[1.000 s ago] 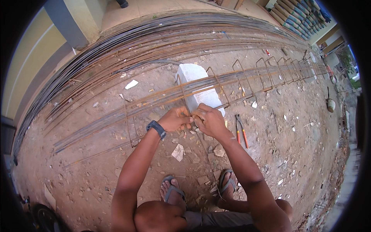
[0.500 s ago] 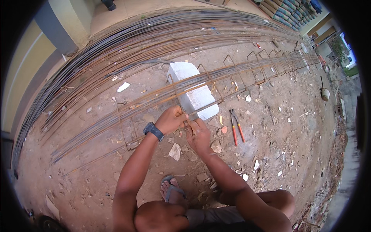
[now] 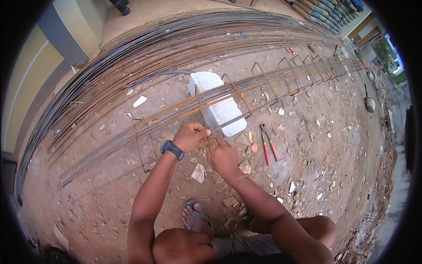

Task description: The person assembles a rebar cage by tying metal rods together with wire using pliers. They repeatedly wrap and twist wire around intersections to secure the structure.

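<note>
We see a bare dirt ground (image 3: 110, 198) strewn with rubble chips, a yellow wall (image 3: 26, 83) with a grey pillar (image 3: 59, 35) at left, stacked sacks (image 3: 325, 9) far off, in even daylight.

A stack of blue-grey sacks (image 3: 327, 8) lies at the top right edge, beyond the rebar; no labels, signs or screens show.

This is an outdoor construction site with bare, dusty ground (image 3: 110, 211) full of rubble. Long steel rebars (image 3: 145, 53) lie in a big bundle across the upper left of the frame. Stacked sacks (image 3: 327, 9) are at the upper right.
</note>
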A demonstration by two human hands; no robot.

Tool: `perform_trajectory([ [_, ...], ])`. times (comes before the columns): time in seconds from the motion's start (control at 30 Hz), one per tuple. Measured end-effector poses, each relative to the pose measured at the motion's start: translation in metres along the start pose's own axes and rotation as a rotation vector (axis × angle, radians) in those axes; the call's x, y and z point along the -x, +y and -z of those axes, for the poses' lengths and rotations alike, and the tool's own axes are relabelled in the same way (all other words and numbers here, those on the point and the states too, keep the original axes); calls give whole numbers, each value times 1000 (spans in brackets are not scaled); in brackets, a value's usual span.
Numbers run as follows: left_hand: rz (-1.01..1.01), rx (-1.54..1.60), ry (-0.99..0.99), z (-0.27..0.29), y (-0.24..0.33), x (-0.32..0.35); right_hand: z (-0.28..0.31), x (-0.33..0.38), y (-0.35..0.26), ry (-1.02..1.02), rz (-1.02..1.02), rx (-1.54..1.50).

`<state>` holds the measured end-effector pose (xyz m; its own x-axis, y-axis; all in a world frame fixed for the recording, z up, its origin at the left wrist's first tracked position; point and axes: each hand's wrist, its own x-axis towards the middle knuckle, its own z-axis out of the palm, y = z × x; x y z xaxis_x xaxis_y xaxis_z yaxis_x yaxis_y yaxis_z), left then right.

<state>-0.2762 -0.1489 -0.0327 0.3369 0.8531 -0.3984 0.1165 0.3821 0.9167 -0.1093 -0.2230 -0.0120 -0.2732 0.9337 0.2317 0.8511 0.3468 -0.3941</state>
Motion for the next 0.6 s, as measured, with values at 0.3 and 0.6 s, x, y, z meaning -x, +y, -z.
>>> perform_trajectory([
  [0.3, -37, -75, 13, -7, -3, 3, -30, -3, 20, 34, -576, -1278],
  [0.6, -124, 49, 32, -7, 6, 1, -72, 3, 7, -141, -938, -2908],
])
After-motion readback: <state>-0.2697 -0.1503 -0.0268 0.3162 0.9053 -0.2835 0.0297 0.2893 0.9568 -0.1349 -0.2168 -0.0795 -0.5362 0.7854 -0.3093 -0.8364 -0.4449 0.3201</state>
